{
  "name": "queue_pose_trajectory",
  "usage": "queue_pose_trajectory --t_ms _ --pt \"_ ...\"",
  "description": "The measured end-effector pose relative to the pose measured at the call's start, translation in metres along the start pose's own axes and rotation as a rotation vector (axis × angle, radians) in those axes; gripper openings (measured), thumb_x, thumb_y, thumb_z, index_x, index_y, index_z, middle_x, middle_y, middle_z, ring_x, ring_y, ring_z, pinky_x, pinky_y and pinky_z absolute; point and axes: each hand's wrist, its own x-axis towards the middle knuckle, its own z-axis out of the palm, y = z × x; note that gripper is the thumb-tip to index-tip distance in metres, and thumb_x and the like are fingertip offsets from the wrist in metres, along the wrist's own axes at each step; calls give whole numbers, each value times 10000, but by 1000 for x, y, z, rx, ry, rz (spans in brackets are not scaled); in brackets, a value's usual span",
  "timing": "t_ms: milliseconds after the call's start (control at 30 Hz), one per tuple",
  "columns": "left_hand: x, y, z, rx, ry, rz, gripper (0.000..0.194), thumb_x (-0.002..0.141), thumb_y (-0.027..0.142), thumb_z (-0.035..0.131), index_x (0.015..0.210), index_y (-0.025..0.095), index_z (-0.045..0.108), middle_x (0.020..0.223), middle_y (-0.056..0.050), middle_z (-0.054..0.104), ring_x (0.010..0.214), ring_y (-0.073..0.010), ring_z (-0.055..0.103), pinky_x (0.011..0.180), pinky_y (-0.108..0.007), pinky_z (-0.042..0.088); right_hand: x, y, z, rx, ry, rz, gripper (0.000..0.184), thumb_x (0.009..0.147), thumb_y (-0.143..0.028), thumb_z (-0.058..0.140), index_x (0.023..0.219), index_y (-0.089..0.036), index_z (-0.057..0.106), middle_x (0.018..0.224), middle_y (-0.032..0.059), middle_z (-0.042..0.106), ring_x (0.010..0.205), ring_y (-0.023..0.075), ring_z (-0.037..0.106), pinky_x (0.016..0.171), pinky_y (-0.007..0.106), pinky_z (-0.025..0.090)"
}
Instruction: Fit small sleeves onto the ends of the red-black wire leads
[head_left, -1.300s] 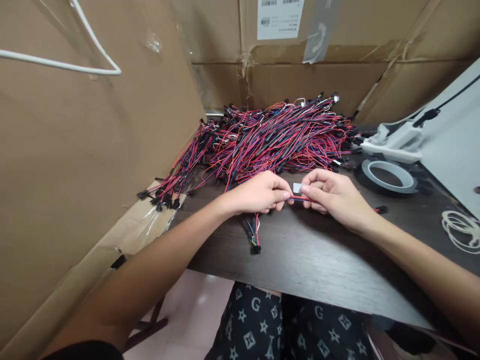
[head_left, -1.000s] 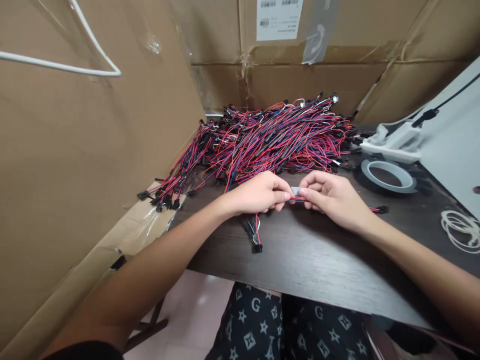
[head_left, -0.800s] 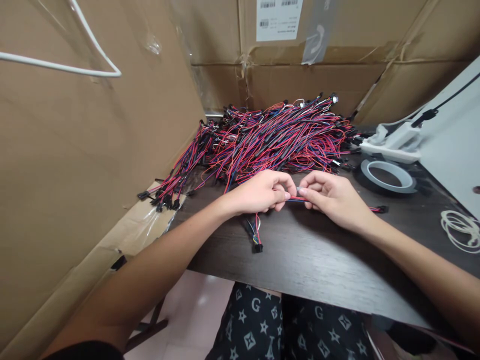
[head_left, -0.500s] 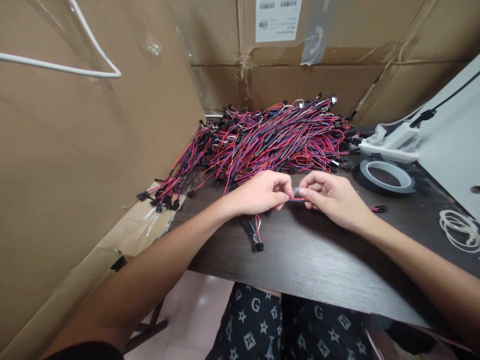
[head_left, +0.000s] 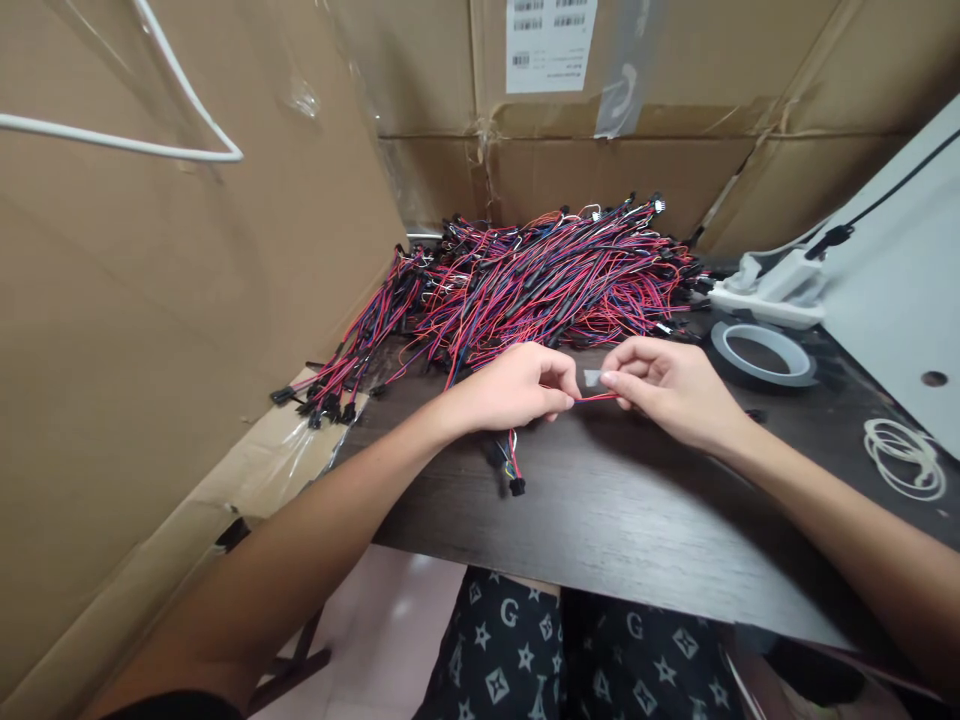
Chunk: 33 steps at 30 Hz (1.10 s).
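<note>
My left hand [head_left: 514, 388] pinches a thin red and blue wire harness [head_left: 596, 397] over the dark wooden table [head_left: 600, 520]. The harness's black connector end [head_left: 515, 486] hangs below that hand onto the table. My right hand [head_left: 671, 390] pinches the same harness a little to the right, with a small grey piece of tape [head_left: 592, 377] at its fingertips. Behind both hands lies a big pile of red, blue and black wire harnesses [head_left: 540, 280].
A roll of tape [head_left: 761, 352] and a white device [head_left: 772, 290] sit at the right. A coil of white wire [head_left: 904, 470] lies near the right edge. Cardboard boxes [head_left: 187, 300] wall in the left and back. A bundle of harnesses [head_left: 337, 385] overhangs the table's left edge.
The grey tape piece was folded down against the wires and now shows again at my right fingertips. My hands stayed nearly in place; the camera shifted slightly.
</note>
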Motion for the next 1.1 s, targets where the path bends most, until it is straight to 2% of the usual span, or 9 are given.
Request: queue_pose_trajectory --t_ms 333,700,933,1100 --pt "2 -3 -3 -70 34 -73 89 752 79 542 681 133 540 537 42 532 384 -33 409 383 -162 320 7 9 -12 -30 47 -25 164 716 -319 638 708 -168 575 531 -5 551 457 104 515 456 221 382" --pt "4 -6 -2 23 100 30 52 719 86 561 685 123 575 548 53 540 449 -34 430 491 -180 332 8 7 -14 -51 41 4 104 735 -265 597 709 -171 559 497 -20 538 447 98 496 460 215 360" --pt "5 -6 -1 -11 137 20 192 786 232 599 635 122 554 530 47 529 423 -29 404 461 -173 312 9 7 -14 -79 50 6 103 726 -259 591 696 -163 569 512 -9 555 445 104 511 452 208 376" --pt "6 -7 0 17 161 -16 122 791 162 589 678 115 582 540 34 554 409 -32 426 445 -172 331 11 8 -16 -90 50 -21 116 731 -274 593 705 -162 574 509 -6 562 443 103 513 451 207 384"
